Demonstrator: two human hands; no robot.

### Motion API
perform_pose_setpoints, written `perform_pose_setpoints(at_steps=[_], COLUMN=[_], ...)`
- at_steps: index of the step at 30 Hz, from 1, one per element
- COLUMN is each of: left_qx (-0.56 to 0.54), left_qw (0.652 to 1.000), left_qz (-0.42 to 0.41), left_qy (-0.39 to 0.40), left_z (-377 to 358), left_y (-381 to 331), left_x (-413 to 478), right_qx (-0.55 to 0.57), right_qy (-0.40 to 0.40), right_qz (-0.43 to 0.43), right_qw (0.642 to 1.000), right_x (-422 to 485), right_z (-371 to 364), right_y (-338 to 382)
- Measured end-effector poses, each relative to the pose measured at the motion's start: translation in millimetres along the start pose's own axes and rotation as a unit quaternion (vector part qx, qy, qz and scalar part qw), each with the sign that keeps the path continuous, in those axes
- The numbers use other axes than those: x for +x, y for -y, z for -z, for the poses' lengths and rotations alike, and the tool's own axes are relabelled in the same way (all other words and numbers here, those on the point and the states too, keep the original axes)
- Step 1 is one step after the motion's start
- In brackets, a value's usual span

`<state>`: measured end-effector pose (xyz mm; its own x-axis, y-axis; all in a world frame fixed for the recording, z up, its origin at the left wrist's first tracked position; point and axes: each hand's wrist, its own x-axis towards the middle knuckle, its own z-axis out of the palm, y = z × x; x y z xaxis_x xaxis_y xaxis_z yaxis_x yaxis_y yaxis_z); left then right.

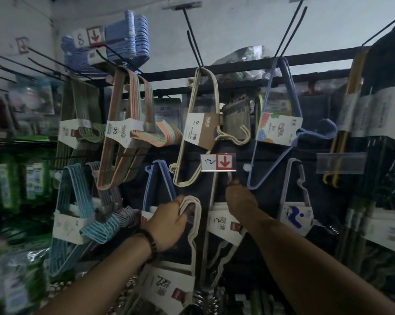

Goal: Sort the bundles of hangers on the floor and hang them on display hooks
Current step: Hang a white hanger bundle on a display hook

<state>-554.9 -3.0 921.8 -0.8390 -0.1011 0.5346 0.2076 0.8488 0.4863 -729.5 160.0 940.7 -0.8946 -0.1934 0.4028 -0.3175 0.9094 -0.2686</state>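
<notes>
Shop wall | tag "12" | left hand grips cream bundle | right hand apparently pinches white bundle

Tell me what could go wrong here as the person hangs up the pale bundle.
1. The left hand grips the pale bundle only by its hook ends. The rest dangles low and may snag the blue bundle beside it.
2. Under the price tag, a hanging bundle already sits where the right hand reaches. It might be knocked off.
</notes>
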Motion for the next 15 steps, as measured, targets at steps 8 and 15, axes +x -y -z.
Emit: perform_pose_setpoints(at_steps=[8, 15], left_qx=[-0.023, -0.075], left_qw=[0.999, 0.995], left_qz=[-0.015, -0.013], left_qy=[-0.047, -0.069], left_z=[-11.8, -19.1], left_y=[-2.8, -18.6], left_x=[2.6, 16.6], right_qx=[0.015, 0.208], right_qy=[-0.174, -0.1], right_qz=[0.093, 0.194], right_qw=[0.98, 0.954], right_x=[-54.9, -147.9], right_z=[4.8, -0.2], right_y=[-9.9, -2.3])
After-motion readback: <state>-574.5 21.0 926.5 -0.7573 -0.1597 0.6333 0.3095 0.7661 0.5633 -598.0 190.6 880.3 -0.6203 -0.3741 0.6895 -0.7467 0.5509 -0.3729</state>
